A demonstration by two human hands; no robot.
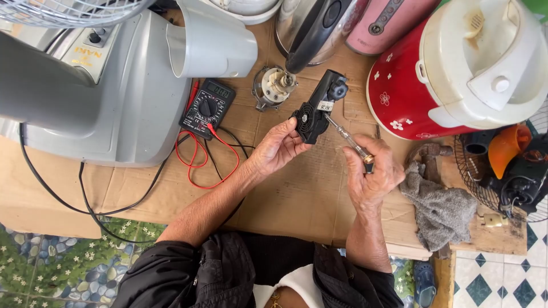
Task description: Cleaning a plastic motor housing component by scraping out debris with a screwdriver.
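Note:
My left hand (278,149) grips a small black motor housing (317,106) with a vented round face, held above the cardboard. My right hand (372,171) holds a screwdriver (349,141) with a clear handle, its tip set against the side of the housing. A small metal motor part (274,86) lies just beyond the housing.
A black multimeter (207,108) with red and black leads (197,157) lies at left, by a grey fan base (114,97). A red and white rice cooker (456,68) stands at right, a grey rag (439,208) below it. Kettles stand at the back on the cardboard-covered table (285,199).

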